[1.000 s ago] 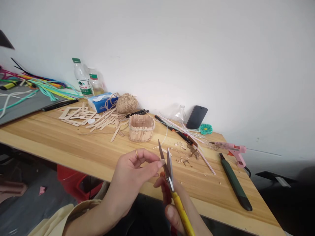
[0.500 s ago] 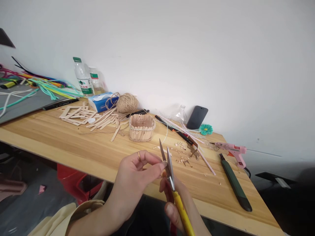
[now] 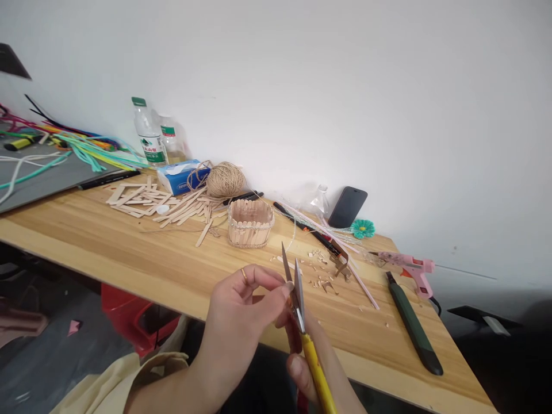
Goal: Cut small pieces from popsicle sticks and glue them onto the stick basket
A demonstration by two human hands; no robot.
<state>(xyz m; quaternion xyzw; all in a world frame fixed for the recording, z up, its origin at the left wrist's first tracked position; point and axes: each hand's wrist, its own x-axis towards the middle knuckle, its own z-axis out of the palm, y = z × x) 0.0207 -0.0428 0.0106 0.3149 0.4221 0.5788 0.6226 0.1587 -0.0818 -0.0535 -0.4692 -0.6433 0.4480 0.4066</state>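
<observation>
Head view: right hand [image 3: 332,374] clamped round yellow-handled steel scissors [image 3: 307,345], blades up, slightly apart, over near edge of wooden table [image 3: 129,253]. Left hand [image 3: 239,313]: thumb and forefinger pinched together at blades; what's between them too small to tell. Pale wood chips [image 3: 321,270] just beyond. Small oval craft-stick basket [image 3: 250,223] further back. Green-handled utility knife [image 3: 414,325] and pink glue gun [image 3: 411,267] at right.

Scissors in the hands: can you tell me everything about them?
The scissors have two thin grey metal blades, pointing up and a little apart, and a yellow handle. The right hand grips the handle from below, by the table's front edge. The left hand pinches its fingertips against the blades; anything between them is too small to see.
</observation>
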